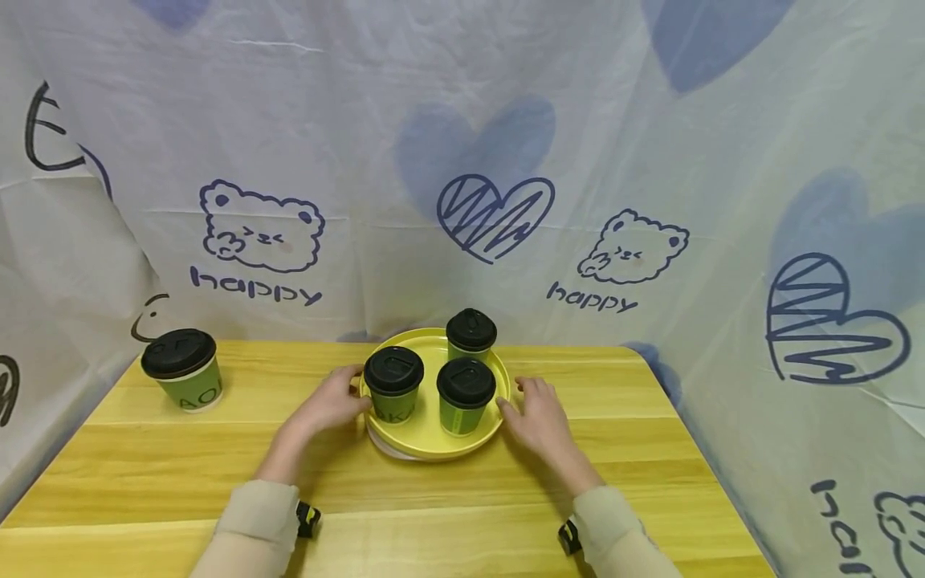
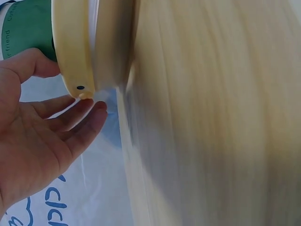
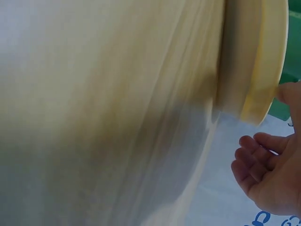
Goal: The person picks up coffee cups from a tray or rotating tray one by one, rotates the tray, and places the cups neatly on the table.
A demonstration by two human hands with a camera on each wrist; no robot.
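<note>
A round yellow tray bears three green paper cups with black lids: a left cup, a front right cup and a back cup. Under the tray shows the edge of a pale round base. At the tray's left side, my left hand pinches the rim, thumb above and fingertips against its outer side. On the opposite side, my right hand has its thumb touching the rim; its loosely bent fingers stand apart from the tray in the right wrist view.
Another green cup with a black lid stands at the table's back left. The wooden table ends at a hanging white cloth printed with hearts and bears, which also runs along both sides.
</note>
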